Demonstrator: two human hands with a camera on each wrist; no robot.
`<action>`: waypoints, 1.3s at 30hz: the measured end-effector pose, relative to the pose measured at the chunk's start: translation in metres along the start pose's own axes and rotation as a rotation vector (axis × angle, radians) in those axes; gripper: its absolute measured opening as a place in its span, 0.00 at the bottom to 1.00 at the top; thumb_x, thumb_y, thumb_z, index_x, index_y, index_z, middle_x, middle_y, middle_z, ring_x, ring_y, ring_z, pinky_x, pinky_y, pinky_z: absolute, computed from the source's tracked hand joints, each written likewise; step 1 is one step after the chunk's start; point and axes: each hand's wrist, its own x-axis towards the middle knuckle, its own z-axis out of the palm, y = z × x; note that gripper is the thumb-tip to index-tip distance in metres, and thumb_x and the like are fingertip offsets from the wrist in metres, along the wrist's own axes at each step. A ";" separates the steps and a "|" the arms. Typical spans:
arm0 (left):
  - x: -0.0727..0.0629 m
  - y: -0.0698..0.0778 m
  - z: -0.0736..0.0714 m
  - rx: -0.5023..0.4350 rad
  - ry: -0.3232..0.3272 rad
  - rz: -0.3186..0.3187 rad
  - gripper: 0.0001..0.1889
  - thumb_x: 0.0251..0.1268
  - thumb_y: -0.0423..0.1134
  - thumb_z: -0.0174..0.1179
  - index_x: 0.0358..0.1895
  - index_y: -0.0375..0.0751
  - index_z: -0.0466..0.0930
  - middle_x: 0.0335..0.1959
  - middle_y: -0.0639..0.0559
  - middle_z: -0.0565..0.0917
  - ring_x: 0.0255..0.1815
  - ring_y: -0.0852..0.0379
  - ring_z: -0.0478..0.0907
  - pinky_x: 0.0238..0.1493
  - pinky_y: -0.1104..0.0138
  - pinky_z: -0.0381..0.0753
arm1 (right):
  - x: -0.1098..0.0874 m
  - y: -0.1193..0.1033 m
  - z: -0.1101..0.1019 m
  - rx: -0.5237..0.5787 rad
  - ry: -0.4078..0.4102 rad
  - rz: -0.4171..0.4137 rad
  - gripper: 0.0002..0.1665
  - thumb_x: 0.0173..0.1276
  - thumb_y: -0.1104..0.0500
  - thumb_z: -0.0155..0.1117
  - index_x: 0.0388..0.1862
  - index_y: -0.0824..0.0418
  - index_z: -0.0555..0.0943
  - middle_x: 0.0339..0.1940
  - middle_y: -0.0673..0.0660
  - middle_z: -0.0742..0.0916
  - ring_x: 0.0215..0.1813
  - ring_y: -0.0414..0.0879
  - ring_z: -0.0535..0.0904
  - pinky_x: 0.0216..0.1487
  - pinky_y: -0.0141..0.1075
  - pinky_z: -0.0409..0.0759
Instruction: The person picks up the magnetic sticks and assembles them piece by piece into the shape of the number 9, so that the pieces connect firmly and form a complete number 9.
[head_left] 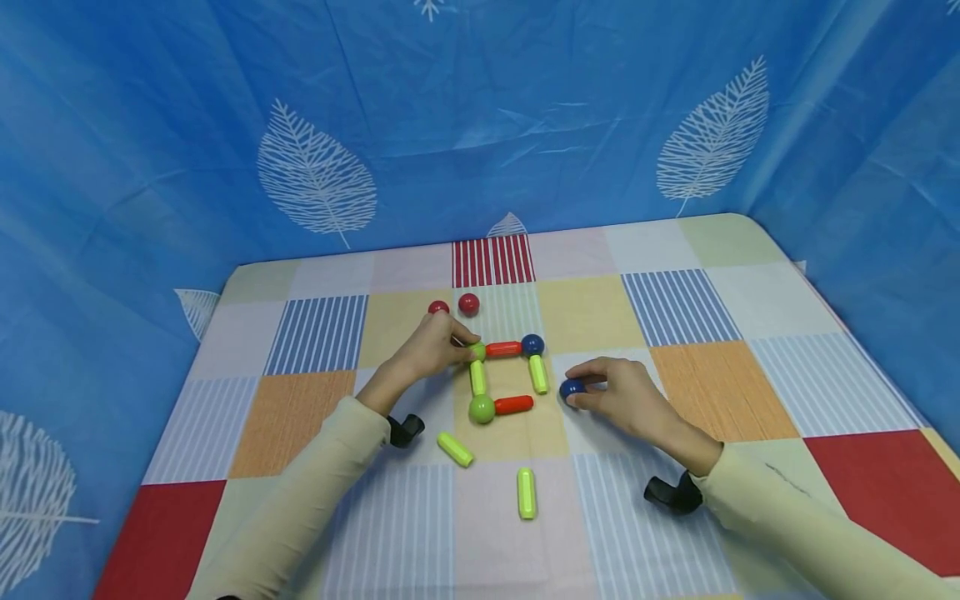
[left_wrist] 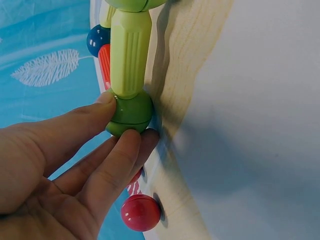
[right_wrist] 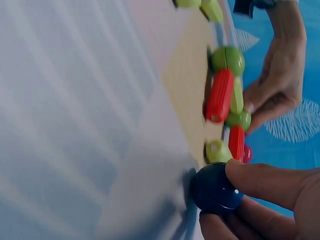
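Note:
My left hand [head_left: 437, 343] pinches a green ball [left_wrist: 131, 112] at the far left corner of a partly joined frame. From that ball a yellow-green rod [left_wrist: 131, 52] runs to a second green ball [head_left: 482, 408], and a red rod [head_left: 503, 349] leads to a blue ball [head_left: 532, 345]. Another yellow-green rod [head_left: 538, 375] extends from this blue ball toward me. The near green ball carries a red rod [head_left: 514, 405] that points right. My right hand [head_left: 626, 398] holds a loose blue ball [right_wrist: 216, 188] between thumb and fingers, close to the tablecloth, right of the frame.
Two red balls, one [head_left: 468, 304] fully visible and one [head_left: 438, 307] partly behind the left hand, lie beyond the frame. Nearer me are two loose yellow-green rods, one slanted [head_left: 455, 449] and one upright in view [head_left: 527, 493]. A blue curtain [head_left: 480, 125] hangs behind the patchwork-covered table [head_left: 390, 533].

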 end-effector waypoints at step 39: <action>-0.006 -0.003 0.007 0.002 0.032 0.045 0.14 0.62 0.29 0.66 0.51 0.30 0.84 0.48 0.41 0.85 0.46 0.51 0.83 0.42 0.67 0.83 | -0.002 -0.021 0.029 0.053 0.037 -0.131 0.17 0.56 0.68 0.75 0.46 0.67 0.86 0.42 0.55 0.87 0.46 0.47 0.85 0.42 0.32 0.83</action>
